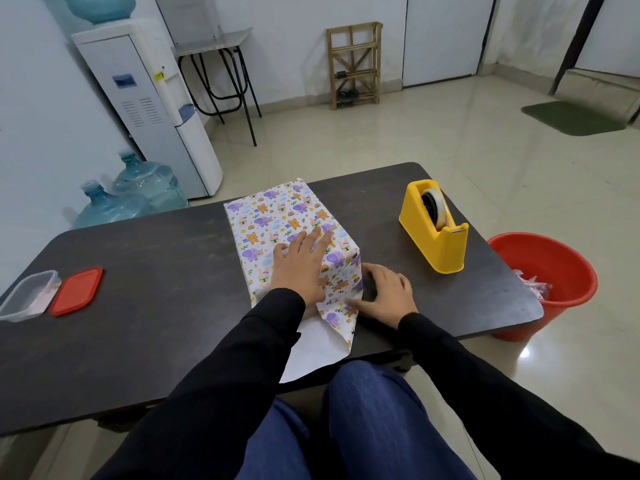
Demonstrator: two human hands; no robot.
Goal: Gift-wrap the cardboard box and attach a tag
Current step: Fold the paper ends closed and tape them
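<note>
The box [277, 216] lies in the middle of the dark table [156, 265], covered in white wrapping paper printed with elephants, bears and rainbows. My left hand [299, 266] rests flat on its top near the front end, fingers spread. My right hand [388, 292] presses against the box's near right corner, pushing the loose paper flap [337, 318] inward. The paper's white underside [313, 351] sticks out past the table's front edge toward my lap. No tag is visible.
A yellow tape dispenser [434, 226] stands to the right of the box. A clear plastic container [27, 296] and its red lid [78, 291] lie at the table's left. A red bucket [550, 282] with scraps sits on the floor at right.
</note>
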